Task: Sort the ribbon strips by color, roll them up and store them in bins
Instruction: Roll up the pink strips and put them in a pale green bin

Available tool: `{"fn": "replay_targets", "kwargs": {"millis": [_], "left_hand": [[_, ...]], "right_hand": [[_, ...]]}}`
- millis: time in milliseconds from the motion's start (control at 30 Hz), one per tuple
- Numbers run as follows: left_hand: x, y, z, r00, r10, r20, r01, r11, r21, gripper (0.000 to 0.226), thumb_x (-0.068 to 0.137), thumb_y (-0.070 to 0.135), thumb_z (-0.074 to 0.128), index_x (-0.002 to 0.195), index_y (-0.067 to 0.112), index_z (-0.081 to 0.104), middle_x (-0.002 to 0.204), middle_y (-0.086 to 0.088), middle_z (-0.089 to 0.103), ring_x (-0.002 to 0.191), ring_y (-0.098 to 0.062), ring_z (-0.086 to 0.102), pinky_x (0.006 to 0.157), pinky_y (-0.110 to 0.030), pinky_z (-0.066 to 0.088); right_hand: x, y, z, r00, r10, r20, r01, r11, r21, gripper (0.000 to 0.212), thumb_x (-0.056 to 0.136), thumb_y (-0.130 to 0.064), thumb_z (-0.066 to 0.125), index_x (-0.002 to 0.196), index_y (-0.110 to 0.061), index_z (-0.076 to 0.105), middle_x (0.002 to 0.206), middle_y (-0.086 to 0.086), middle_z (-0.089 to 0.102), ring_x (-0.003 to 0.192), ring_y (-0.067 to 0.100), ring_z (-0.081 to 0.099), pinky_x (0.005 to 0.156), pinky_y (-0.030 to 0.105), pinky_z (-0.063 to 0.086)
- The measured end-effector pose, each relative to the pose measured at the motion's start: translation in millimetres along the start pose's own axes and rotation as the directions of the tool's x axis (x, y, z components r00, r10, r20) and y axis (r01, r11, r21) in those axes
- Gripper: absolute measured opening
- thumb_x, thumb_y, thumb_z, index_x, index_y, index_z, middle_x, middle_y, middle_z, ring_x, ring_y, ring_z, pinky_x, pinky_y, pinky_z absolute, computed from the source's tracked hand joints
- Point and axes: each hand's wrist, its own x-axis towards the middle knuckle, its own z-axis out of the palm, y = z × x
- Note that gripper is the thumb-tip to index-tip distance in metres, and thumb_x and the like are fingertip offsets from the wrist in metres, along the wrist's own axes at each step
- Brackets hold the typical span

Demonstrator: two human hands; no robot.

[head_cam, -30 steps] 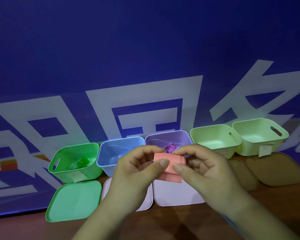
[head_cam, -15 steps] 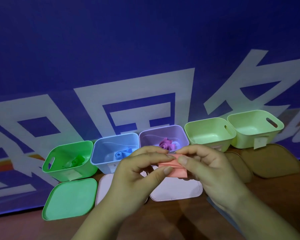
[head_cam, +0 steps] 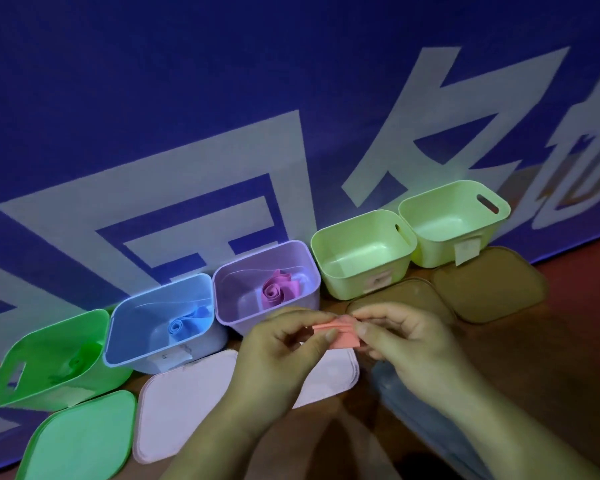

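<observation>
Large white characters, cut off by the frame, cross the blue backdrop [head_cam: 187, 98] behind the purple bin [head_cam: 238, 323]; the bins' paper labels [head_cam: 466, 250] are too small to read. Just in front of that bin, left grip [head_cam: 278, 351] and right grip [head_cam: 406, 341] pinch the pink ribbon strip [head_cam: 340, 336] between thumb and forefinger — it shows less of its face than a second ago.

Table [head_cam: 551, 358]: dark reddish-brown top. Five bins stand on it in a row beyond the hands. Green bin [head_cam: 49, 348] is far left of the left hand [head_cam: 274, 355], blue bin [head_cam: 146, 313] is next, and purple bin [head_cam: 243, 282] is just beyond that hand. First pale green bin [head_cam: 347, 244] and second pale green bin [head_cam: 440, 216] stand beyond the right hand [head_cam: 406, 344]. Lids lie flat: green lid [head_cam: 80, 438] far left, first pale pink lid [head_cam: 181, 410] just left of the left hand, second pale pink lid [head_cam: 329, 379] beneath both hands, and near brown lid [head_cam: 395, 296] and far brown lid [head_cam: 489, 289] beyond the right hand.
</observation>
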Motion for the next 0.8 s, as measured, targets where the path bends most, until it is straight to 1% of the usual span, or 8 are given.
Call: {"fn": "replay_targets", "kwargs": {"millis": [100,200,300,400,500,567,700,800], "left_hand": [[38,-17,21,1.0,-0.025,0.005,0.024,0.985,0.169,0.022,0.086,0.02,0.074,0.093,0.041,0.078,0.094,0.017,0.073,0.09,-0.009,0.066,0.081,-0.021,0.052],[86,-32,40,0.998,0.027,0.049,-0.041,0.952,0.303,0.018,0.086,0.029,0.073,0.096,0.043,0.076,0.095,0.024,0.071,0.092,-0.007,0.064,0.081,-0.017,0.049],[144,-52,63,0.995,0.07,0.072,-0.094,0.911,0.402,0.016,0.088,0.028,0.072,0.099,0.038,0.077,0.096,0.024,0.071,0.098,-0.002,0.062,0.086,-0.012,0.046],[200,-83,89,0.995,0.046,0.091,-0.083,0.884,0.46,0.017,0.087,0.026,0.072,0.098,0.039,0.076,0.094,0.021,0.069,0.094,0.002,0.059,0.083,-0.007,0.043],[250,-121,113,0.99,-0.069,0.123,0.0,0.872,0.49,0.017,0.084,0.03,0.075,0.101,0.031,0.076,0.094,0.014,0.067,0.084,-0.003,0.061,0.081,-0.018,0.05],[281,-147,131,0.974,-0.153,0.165,0.042,0.842,0.538,0.02,0.081,0.032,0.077,0.101,0.027,0.075,0.095,0.011,0.064,0.082,-0.005,0.061,0.079,-0.024,0.051],[313,-182,158,0.888,-0.338,0.311,0.053,0.747,0.662,0.018,0.083,0.023,0.074,0.098,0.027,0.065,0.098,0.006,0.057,0.079,-0.01,0.055,0.061,-0.01,0.037],[320,-205,168,0.838,-0.43,0.336,0.055,0.68,0.731,0.01,0.086,0.022,0.066,0.087,0.022,0.056,0.092,0.004,0.053,0.077,-0.017,0.052,0.062,-0.021,0.043]], "right_hand": [[27,23,-37,0.997,0.006,-0.078,-0.016,0.991,-0.132,0.015,0.083,-0.014,0.076,0.09,-0.028,0.076,0.088,-0.009,0.076,0.081,0.004,0.07,0.074,0.021,0.052],[53,50,-73,0.992,0.024,-0.125,-0.062,0.948,-0.313,0.015,0.084,-0.02,0.075,0.093,-0.033,0.074,0.091,-0.019,0.074,0.088,-0.006,0.067,0.08,0.017,0.052],[80,75,-103,0.989,0.049,-0.137,-0.11,0.872,-0.478,0.017,0.086,-0.027,0.073,0.102,-0.034,0.072,0.099,-0.019,0.071,0.095,-0.003,0.065,0.083,0.019,0.052],[108,98,-130,0.995,0.016,-0.102,-0.076,0.784,-0.616,0.026,0.085,-0.033,0.071,0.112,-0.031,0.07,0.109,-0.018,0.064,0.105,0.006,0.064,0.093,0.025,0.051],[140,111,-145,0.99,-0.108,-0.092,0.009,0.698,-0.716,0.027,0.085,-0.035,0.07,0.111,-0.026,0.07,0.114,-0.015,0.06,0.105,0.01,0.062,0.094,0.004,0.035],[169,118,-154,0.974,-0.201,-0.105,0.049,0.64,-0.767,0.034,0.084,-0.041,0.062,0.113,-0.025,0.07,0.126,-0.007,0.06,0.111,0.014,0.056,0.097,0.014,0.038],[213,127,-163,0.915,-0.401,-0.04,0.175,0.485,-0.857,0.042,0.086,-0.04,0.064,0.121,-0.016,0.068,0.138,0.012,0.054,0.129,0.032,0.046,0.107,0.041,0.039],[231,136,-165,0.928,-0.373,-0.02,0.147,0.413,-0.899,0.046,0.087,-0.042,0.064,0.126,-0.018,0.065,0.145,0.015,0.048,0.139,0.036,0.037,0.109,0.053,0.037]]}}
